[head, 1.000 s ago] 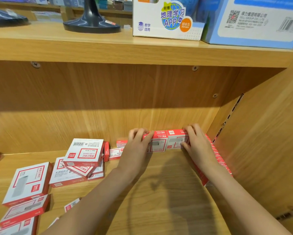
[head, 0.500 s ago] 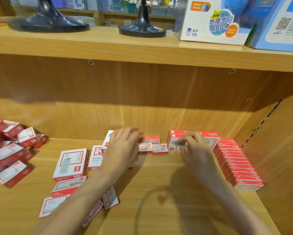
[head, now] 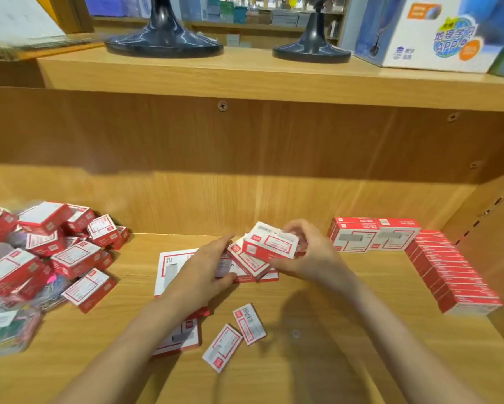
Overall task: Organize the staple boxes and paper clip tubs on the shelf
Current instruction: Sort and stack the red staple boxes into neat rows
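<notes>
My right hand (head: 309,255) grips a red and white staple box (head: 269,243), tilted and lifted above a small heap of the same boxes (head: 249,265) in the middle of the shelf. My left hand (head: 204,269) lies flat with straight fingers over the left side of that heap and a larger flat box (head: 169,266). A neat row of staple boxes (head: 448,272) runs along the right wall, with two bigger boxes (head: 373,234) standing against the back. Two small boxes (head: 236,335) lie loose near the front.
A jumbled pile of red boxes (head: 55,249) and clear paper clip tubs (head: 8,328) fills the left end of the wooden shelf (head: 332,360). On the board above stand two dark lamp bases (head: 163,39) and a blue and white carton (head: 428,33).
The view swung left, bringing the left pile into sight. My right hand left the back boxes and picked up a box from the middle heap. My left hand slid onto that heap.
</notes>
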Tool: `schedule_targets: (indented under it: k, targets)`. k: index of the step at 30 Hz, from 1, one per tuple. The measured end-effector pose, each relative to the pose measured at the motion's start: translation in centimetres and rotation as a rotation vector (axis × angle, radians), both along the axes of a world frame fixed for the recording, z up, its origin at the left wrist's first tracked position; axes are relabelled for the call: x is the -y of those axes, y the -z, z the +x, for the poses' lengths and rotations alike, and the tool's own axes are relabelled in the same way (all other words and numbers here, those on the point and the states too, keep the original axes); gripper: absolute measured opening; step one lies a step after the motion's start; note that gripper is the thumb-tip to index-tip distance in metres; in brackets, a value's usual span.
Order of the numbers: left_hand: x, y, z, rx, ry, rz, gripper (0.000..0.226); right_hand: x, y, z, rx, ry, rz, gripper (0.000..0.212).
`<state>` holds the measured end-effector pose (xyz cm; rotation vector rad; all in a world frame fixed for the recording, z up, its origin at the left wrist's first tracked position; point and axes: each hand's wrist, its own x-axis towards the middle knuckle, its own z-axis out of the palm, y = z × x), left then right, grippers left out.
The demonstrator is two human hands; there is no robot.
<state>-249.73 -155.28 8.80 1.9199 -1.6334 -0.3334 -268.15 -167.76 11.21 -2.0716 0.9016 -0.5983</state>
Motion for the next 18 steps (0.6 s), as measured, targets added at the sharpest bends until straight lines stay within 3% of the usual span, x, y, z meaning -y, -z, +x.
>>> schedule_targets:
  k: [4,5,7,10,13,18]
  targets:
    - [1.0,0.3,0.2,0.084,0.119,-0.005,0.073,-1.6,-1.1,-5.1,0.234,0.203,0.495,0.007]
    - [1.4,0.4,0.0,0.131,0.121,0.018,0.072,-1.8,-0.8,-6.2,0.212,0.242,0.508,0.016]
    - [2.1,0.5,-0.7,0.199,0.11,-0.016,0.062,-2.1,-0.5,-7.7,0.057,0.295,0.4,0.032]
    - [2.3,0.4,-2.1,0.085,0.113,-0.126,0.042,-2.1,-0.1,-9.4,-0.194,0.315,0.083,0.037]
    - [2.3,0.1,-3.1,-0.01,0.147,-0.189,0.031,-2.2,-0.4,-10.0,-0.184,0.164,0.022,0.02]
    - [2.9,-0.7,-4.5,-0.059,0.255,-0.185,0.021,-1.2,-0.6,-10.7,-0.273,0.093,-0.146,0.025]
